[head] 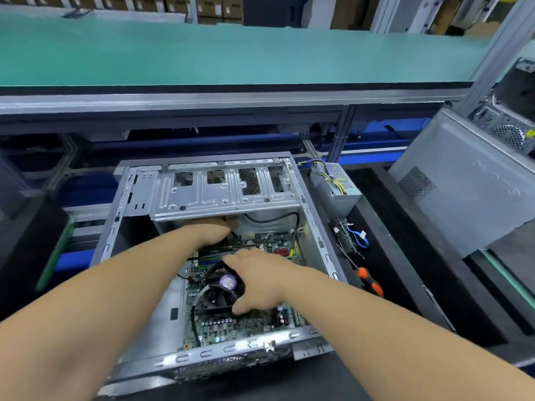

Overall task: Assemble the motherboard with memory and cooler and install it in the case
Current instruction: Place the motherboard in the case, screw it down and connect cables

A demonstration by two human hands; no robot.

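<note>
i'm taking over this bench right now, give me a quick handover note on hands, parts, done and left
Left hand: reaching under the drive cage at the board's far edge; fingers hidden, grip unclear.
Right hand: resting on the cooler, thumb curled round its near side.
Motherboard lies inside the open case, cooler fitted; memory seems seated.
Screwdriver and power supply lie outside, right of the case.
Left: seat and likely screw down the board.
</note>
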